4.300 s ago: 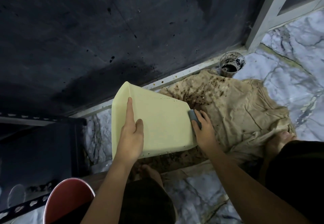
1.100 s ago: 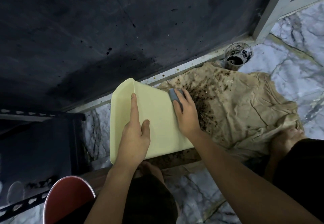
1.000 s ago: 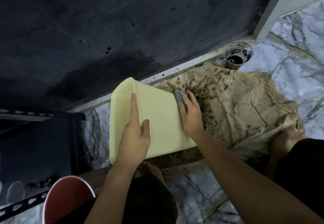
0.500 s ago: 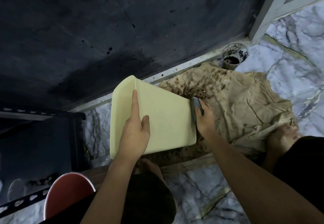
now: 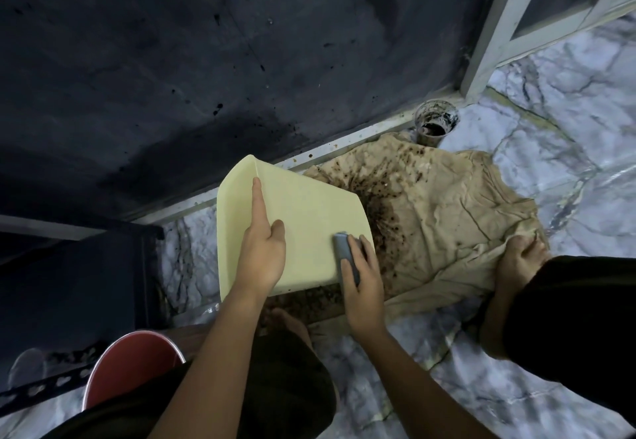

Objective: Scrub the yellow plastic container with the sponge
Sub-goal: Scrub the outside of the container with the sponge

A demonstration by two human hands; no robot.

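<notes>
The yellow plastic container (image 5: 303,208) lies tipped on its side over a stained cloth, its broad flat face turned up towards me. My left hand (image 5: 260,256) rests flat on that face, index finger stretched along the left edge. My right hand (image 5: 361,277) holds a grey sponge (image 5: 344,253) and presses it on the container's near right corner. The container's opening is hidden from me.
A beige cloth (image 5: 447,225) spattered with dark brown spots covers the marble floor (image 5: 568,170) to the right. A dirty cup (image 5: 435,122) stands by the dark wall. A red bucket (image 5: 127,366) sits at lower left. My bare foot (image 5: 519,256) is on the cloth.
My right hand slid the sponge from the container's far right edge down to its near right corner. My left hand stayed on the face.
</notes>
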